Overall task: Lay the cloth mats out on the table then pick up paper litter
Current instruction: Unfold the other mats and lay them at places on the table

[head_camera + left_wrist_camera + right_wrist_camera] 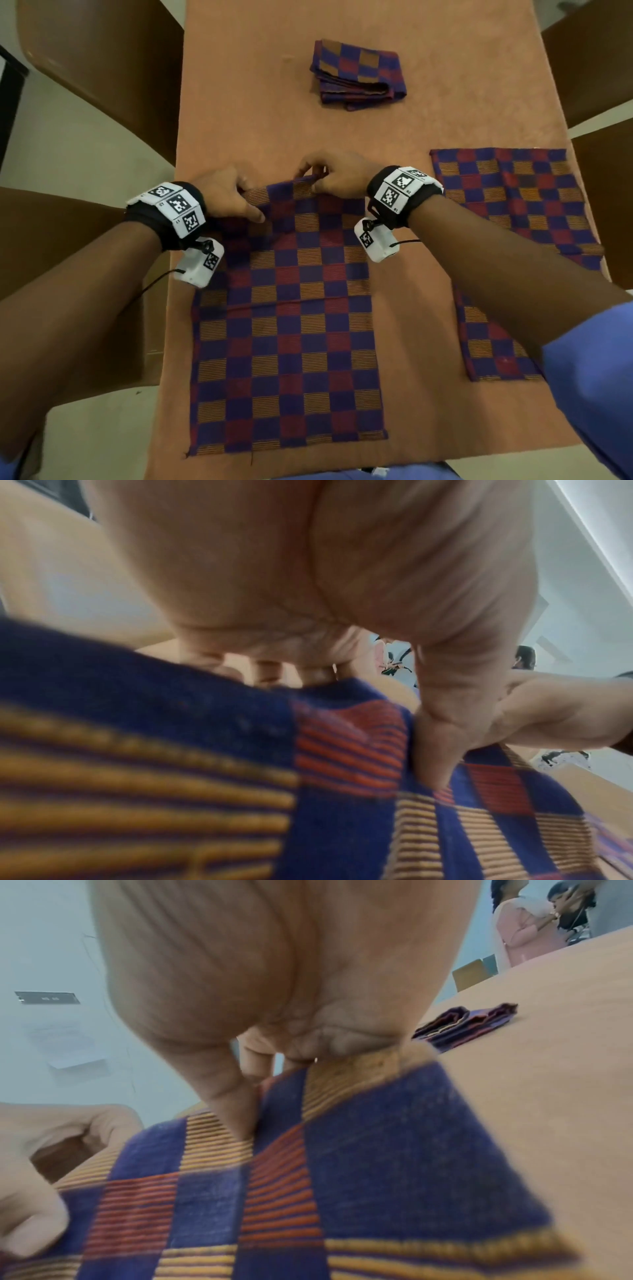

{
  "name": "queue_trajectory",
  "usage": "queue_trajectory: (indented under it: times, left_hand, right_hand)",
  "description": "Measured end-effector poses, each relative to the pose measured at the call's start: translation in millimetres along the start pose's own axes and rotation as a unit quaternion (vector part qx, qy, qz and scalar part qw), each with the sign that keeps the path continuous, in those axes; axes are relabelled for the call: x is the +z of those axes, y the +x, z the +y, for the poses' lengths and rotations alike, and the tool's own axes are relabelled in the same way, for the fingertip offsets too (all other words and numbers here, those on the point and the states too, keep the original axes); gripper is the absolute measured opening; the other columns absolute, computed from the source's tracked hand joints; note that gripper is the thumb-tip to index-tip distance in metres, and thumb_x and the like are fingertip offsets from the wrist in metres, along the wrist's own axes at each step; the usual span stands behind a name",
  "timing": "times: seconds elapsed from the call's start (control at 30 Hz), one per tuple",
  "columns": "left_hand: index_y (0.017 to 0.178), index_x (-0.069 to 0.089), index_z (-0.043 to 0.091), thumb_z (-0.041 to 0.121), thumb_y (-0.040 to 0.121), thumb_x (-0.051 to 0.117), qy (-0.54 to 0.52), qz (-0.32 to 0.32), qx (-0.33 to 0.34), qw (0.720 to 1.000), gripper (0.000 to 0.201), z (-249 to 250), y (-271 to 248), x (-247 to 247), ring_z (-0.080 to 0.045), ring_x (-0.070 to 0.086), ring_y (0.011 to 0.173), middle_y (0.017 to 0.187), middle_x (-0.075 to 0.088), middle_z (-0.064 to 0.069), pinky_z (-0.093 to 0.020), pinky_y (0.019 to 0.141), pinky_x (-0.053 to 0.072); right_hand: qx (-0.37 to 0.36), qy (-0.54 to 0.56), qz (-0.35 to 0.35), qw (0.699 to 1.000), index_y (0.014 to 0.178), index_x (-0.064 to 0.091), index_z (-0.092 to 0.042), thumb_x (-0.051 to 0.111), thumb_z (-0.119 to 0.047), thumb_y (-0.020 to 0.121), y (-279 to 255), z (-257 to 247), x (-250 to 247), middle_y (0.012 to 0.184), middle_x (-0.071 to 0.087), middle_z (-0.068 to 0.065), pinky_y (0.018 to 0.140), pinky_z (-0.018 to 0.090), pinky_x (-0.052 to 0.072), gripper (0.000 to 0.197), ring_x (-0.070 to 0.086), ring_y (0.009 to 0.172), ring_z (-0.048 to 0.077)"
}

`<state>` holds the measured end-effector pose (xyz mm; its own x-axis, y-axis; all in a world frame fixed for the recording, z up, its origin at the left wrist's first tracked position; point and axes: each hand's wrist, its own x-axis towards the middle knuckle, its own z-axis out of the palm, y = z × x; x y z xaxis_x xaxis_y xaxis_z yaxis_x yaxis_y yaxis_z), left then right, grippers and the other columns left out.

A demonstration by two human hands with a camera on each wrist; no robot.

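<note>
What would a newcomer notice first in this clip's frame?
Both hands pinch the far edge of a checked cloth mat spread at the table's near end: left hand at its far left corner, right hand further right along that edge. A second mat lies flat to the right, and a folded stack waits farther up the orange table.

Brown chairs (102,58) stand along both long sides of the counter (445,85), two on the left and more at the right edge (592,68), over a pale floor (68,144). In the right wrist view, two people (527,931) stand close together beyond the counter's far end, near a yellow chair (469,974). A dark plate (48,997) is fixed to the pale wall, with a white sheet (68,1045) below it.
</note>
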<state>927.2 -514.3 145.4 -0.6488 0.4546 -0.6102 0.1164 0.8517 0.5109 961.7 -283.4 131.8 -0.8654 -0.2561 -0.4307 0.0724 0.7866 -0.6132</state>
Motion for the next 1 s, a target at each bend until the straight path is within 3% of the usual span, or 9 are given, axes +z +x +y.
queue_trajectory:
  times: [0.17, 0.23, 0.37, 0.47, 0.57, 0.73, 0.83, 0.9, 1.0]
  left_hand:
    - [0.085, 0.064, 0.021, 0.017, 0.074, 0.079, 0.017, -0.019, -0.012, 1.0, 0.019, -15, 14, -24, -0.024, 0.067, 0.081, 0.088, 0.071, -0.004, -0.033, 0.068, 0.052]
    - [0.091, 0.058, 0.019, 0.02, 0.077, 0.077, 0.058, 0.034, -0.019, 0.998, 0.024, -20, 23, -27, -0.027, 0.064, 0.085, 0.096, 0.068, -0.006, -0.031, 0.065, 0.048]
    - [0.105, 0.055, 0.024, 0.032, 0.079, 0.073, 0.167, 0.185, 0.01, 0.968, 0.032, -24, 37, -37, -0.032, 0.06, 0.097, 0.108, 0.065, -0.008, -0.041, 0.082, 0.049]
    - [0.106, 0.055, 0.031, 0.031, 0.078, 0.073, 0.143, 0.191, -0.019, 0.971, 0.034, -22, 43, -49, -0.035, 0.059, 0.102, 0.111, 0.065, -0.006, -0.05, 0.089, 0.049]
    - [0.114, 0.054, 0.03, 0.03, 0.081, 0.069, 0.168, 0.171, -0.067, 0.968, 0.036, -24, 46, -45, -0.037, 0.054, 0.11, 0.116, 0.062, -0.009, -0.054, 0.095, 0.043]
    - [0.131, 0.046, 0.024, 0.024, 0.081, 0.062, 0.251, 0.314, -0.002, 0.916, 0.053, -25, 41, -21, -0.037, 0.035, 0.13, 0.137, 0.045, -0.013, -0.06, 0.096, 0.033]
    - [0.14, 0.038, 0.031, 0.048, 0.084, 0.057, 0.323, 0.237, 0.063, 0.914, 0.062, -21, 42, -2, -0.033, 0.025, 0.141, 0.151, 0.033, -0.007, -0.061, 0.103, 0.031]
    - [0.147, 0.025, 0.038, 0.068, 0.083, 0.047, 0.301, 0.151, 0.026, 0.941, 0.074, -21, 45, 13, -0.031, 0.013, 0.146, 0.159, 0.018, -0.003, -0.062, 0.108, 0.025]
    - [0.15, 0.008, 0.042, 0.076, 0.078, 0.046, 0.232, 0.087, -0.036, 0.968, 0.088, -19, 50, 26, -0.032, -0.001, 0.148, 0.162, -0.003, 0.002, -0.064, 0.112, 0.018]
  right_hand:
    - [-0.013, -0.019, 0.062, 0.998, 0.118, 0.063, -0.025, 0.061, -0.007, 0.086, 6, 10, -5, 0.106, 0.056, -0.002, 0.07, 0.02, 0.038, 0.036, 0.051, 0.091, 0.012]
    - [-0.008, -0.021, 0.091, 0.996, 0.116, 0.064, -0.025, 0.061, -0.006, 0.084, 10, 12, -9, 0.103, 0.057, -0.002, 0.074, 0.027, 0.042, 0.038, 0.052, 0.09, 0.013]
    - [0.003, -0.054, 0.16, 0.986, 0.111, 0.067, -0.022, 0.061, -0.005, 0.081, 25, 14, -17, 0.104, 0.066, 0.001, 0.076, 0.031, 0.048, 0.035, 0.054, 0.087, 0.012]
    - [0.012, -0.074, 0.19, 0.979, 0.113, 0.068, -0.021, 0.06, -0.006, 0.082, 37, 17, -25, 0.106, 0.069, 0.001, 0.073, 0.027, 0.045, 0.035, 0.056, 0.087, 0.012]
    - [0.022, -0.107, 0.183, 0.977, 0.115, 0.067, -0.021, 0.056, -0.006, 0.083, 44, 25, -23, 0.111, 0.068, 0.002, 0.083, 0.035, 0.052, 0.037, 0.062, 0.099, 0.02]
    - [0.0, -0.168, 0.238, 0.957, 0.104, 0.071, -0.02, 0.056, -0.017, 0.082, 45, 36, -8, 0.106, 0.064, 0.006, 0.083, 0.04, 0.047, 0.027, 0.058, 0.099, 0.028]
    - [-0.02, -0.144, 0.184, 0.972, 0.104, 0.072, -0.017, 0.055, -0.018, 0.084, 37, 41, 7, 0.11, 0.065, 0.006, 0.084, 0.038, 0.049, 0.027, 0.06, 0.099, 0.027]
    - [-0.027, -0.148, 0.16, 0.976, 0.111, 0.071, -0.017, 0.055, -0.019, 0.085, 29, 44, 15, 0.119, 0.062, 0.005, 0.09, 0.039, 0.049, 0.03, 0.059, 0.106, 0.027]
    - [-0.035, -0.148, 0.158, 0.976, 0.119, 0.068, -0.015, 0.057, -0.018, 0.084, 22, 49, 18, 0.131, 0.059, 0.006, 0.098, 0.036, 0.046, 0.036, 0.056, 0.117, 0.027]
